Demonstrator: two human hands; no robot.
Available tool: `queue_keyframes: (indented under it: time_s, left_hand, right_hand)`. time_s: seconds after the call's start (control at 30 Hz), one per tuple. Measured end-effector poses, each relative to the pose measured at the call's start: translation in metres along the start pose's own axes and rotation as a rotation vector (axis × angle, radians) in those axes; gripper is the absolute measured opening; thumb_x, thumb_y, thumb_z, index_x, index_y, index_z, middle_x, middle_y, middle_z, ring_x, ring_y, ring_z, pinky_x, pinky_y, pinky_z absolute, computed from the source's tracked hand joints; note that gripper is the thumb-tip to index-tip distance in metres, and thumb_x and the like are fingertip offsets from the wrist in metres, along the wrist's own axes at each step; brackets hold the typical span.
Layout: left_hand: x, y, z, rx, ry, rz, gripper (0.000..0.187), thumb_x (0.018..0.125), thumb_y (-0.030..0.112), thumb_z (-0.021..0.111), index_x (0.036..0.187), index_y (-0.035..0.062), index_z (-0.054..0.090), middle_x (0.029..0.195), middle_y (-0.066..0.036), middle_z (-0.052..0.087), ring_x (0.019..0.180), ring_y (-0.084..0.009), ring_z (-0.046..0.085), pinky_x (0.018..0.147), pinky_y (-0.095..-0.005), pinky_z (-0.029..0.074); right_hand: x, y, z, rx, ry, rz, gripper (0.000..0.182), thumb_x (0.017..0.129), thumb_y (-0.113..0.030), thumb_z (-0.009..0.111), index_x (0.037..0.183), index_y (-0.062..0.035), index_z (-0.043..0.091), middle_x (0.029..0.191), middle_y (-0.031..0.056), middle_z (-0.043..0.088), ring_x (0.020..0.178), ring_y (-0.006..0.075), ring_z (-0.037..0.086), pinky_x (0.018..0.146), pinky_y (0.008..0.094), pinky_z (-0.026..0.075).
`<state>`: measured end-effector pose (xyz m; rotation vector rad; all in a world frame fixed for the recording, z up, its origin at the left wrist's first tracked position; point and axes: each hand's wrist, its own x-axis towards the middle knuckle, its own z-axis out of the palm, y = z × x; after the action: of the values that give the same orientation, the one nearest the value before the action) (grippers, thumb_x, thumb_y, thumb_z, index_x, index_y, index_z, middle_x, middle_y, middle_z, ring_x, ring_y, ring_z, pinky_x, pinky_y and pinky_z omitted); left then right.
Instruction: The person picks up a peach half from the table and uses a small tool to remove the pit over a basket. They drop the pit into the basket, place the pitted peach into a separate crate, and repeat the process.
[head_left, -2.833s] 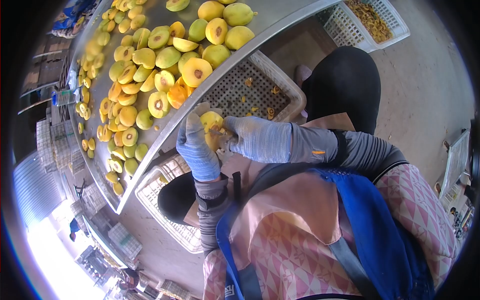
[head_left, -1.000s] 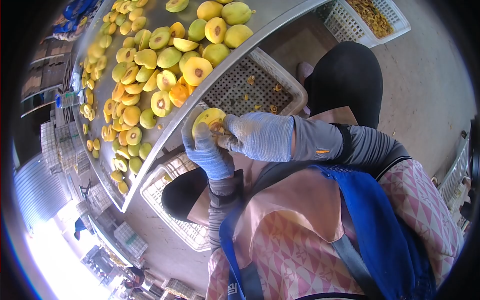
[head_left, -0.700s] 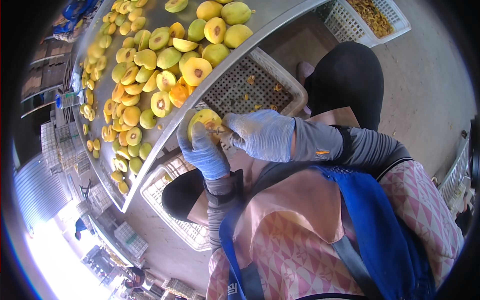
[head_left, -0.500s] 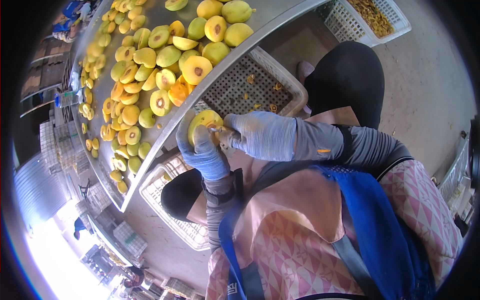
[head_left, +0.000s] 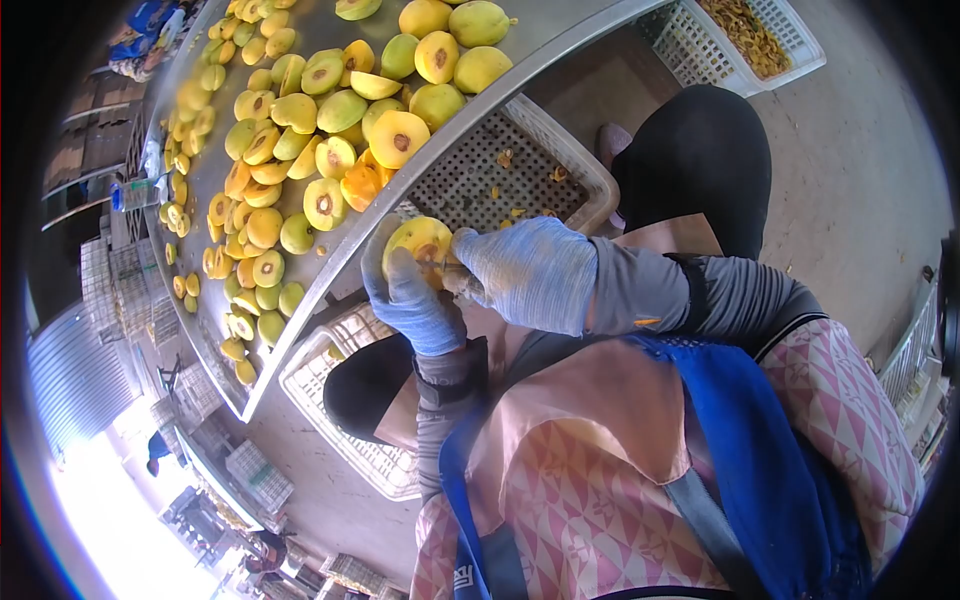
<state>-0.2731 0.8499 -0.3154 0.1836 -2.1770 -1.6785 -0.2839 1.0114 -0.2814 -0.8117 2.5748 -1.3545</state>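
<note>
Since half a second ago the right hand (head_left: 535,272) has turned at the wrist, and the orange mark (head_left: 648,322) on its sleeve has rolled lower; the fruit (head_left: 412,238) stays in the left hand (head_left: 412,300), its cut face turned toward the right hand; the halves (head_left: 397,138) on the table (head_left: 555,25) keep their layout.

The left hand is wrapped round the fruit, fingers along its near side; the right hand is closed on a thin tool (head_left: 438,264), whose end lies against the cut face; how deep it goes I cannot tell.

The fruit is held just outside the table's rim (head_left: 430,155), near a crate (head_left: 575,140) with a few scraps in it; the rim slants past the left hand's fingertips, close by; a strip of bare metal runs between the halves and the rim; the knees (head_left: 695,160) stand either side of the hands, well apart, with floor (head_left: 840,170) stretching beyond the right one; a second crate (head_left: 690,45), with peelings, sits by the table's far end.
</note>
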Motion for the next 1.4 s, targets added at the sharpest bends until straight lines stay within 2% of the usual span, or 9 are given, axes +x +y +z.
queue_keyframes:
  time_s: [0.23,0.47,0.63,0.87,0.93,0.97,1.03,1.17,1.4]
  left_hand:
    - [0.002,0.007,0.0,-0.158,-0.007,-0.034,0.054,0.088,0.037,0.063,0.123,-0.0033,0.053,0.114,-0.017,0.059,0.099,-0.0236,0.06,0.09,-0.036,0.049]
    - [0.02,0.027,-0.01,-0.41,-0.255,-0.364,0.073,0.087,0.056,0.058,0.128,-0.0034,0.048,0.11,-0.022,0.062,0.097,-0.0251,0.061,0.089,-0.0346,0.05]
    - [0.015,0.033,0.0,-0.473,-0.161,-0.509,0.061,0.094,0.05,0.051,0.122,-0.0046,0.05,0.099,-0.02,0.065,0.089,-0.0254,0.063,0.082,-0.0353,0.053]
    - [0.016,0.033,0.001,-0.488,-0.042,-0.536,0.052,0.097,0.043,0.05,0.117,-0.0043,0.056,0.097,-0.016,0.064,0.088,-0.0226,0.063,0.079,-0.0334,0.053]
    - [0.015,0.033,-0.002,-0.485,-0.041,-0.526,0.05,0.097,0.041,0.05,0.116,-0.0042,0.057,0.099,-0.014,0.064,0.088,-0.022,0.063,0.079,-0.0332,0.053]
    - [0.015,0.03,-0.007,-0.506,-0.103,-0.534,0.048,0.097,0.039,0.05,0.116,-0.0044,0.057,0.1,-0.013,0.063,0.089,-0.021,0.062,0.08,-0.0327,0.053]
    - [0.015,0.026,-0.009,-0.531,-0.165,-0.541,0.047,0.097,0.037,0.05,0.116,-0.0045,0.057,0.102,-0.012,0.063,0.09,-0.02,0.062,0.08,-0.0322,0.053]
    - [0.015,0.018,-0.002,-0.413,-0.034,-0.481,0.044,0.097,0.035,0.05,0.115,-0.0043,0.058,0.102,-0.011,0.063,0.089,-0.0176,0.061,0.08,-0.0311,0.052]
    - [0.016,0.016,0.0,-0.489,-0.002,-0.536,0.045,0.097,0.036,0.052,0.115,-0.0037,0.058,0.1,-0.011,0.062,0.088,-0.0184,0.061,0.079,-0.0312,0.053]
  right_hand:
    - [0.007,0.014,0.014,0.417,-0.057,0.117,0.033,0.095,-0.033,0.053,0.092,0.0,0.056,0.07,0.0227,0.061,0.064,0.04,0.062,0.059,0.046,0.049]
    - [0.011,0.003,0.003,0.266,-0.11,0.196,0.041,0.097,-0.036,0.048,0.093,0.0027,0.06,0.075,0.0257,0.063,0.072,0.0428,0.063,0.066,0.0477,0.051]
    - [0.0,-0.001,0.001,-0.076,-0.019,-0.006,0.03,0.092,-0.031,0.056,0.092,-0.0013,0.055,0.062,0.0172,0.06,0.054,0.0335,0.062,0.048,0.0421,0.049]
    - [0.006,-0.001,0.001,-0.025,-0.044,0.106,0.027,0.09,-0.026,0.059,0.095,-0.0006,0.061,0.075,0.0205,0.066,0.064,0.0367,0.065,0.057,0.0454,0.051]
    - [0.012,0.008,0.001,0.639,-0.214,0.255,0.031,0.092,-0.03,0.057,0.097,-0.0004,0.061,0.076,0.0214,0.066,0.066,0.0373,0.065,0.058,0.0456,0.05]
    - [0.01,0.013,0.007,0.642,-0.214,0.26,0.031,0.092,-0.03,0.057,0.097,-0.0004,0.061,0.076,0.0214,0.066,0.066,0.0373,0.065,0.058,0.0456,0.05]
    - [0.008,0.018,0.016,0.495,-0.038,0.045,0.028,0.093,-0.026,0.057,0.097,0.0015,0.056,0.073,0.0189,0.064,0.069,0.0344,0.065,0.06,0.0387,0.05]
    - [-0.005,0.007,0.011,0.041,-0.013,0.074,0.029,0.091,-0.027,0.058,0.099,0.0006,0.059,0.068,0.0203,0.063,0.063,0.0373,0.065,0.056,0.0447,0.051]
    - [-0.006,0.008,0.014,-0.013,0.055,-0.003,0.029,0.088,-0.028,0.061,0.095,0.0007,0.058,0.066,0.0205,0.063,0.061,0.0373,0.064,0.056,0.0442,0.052]
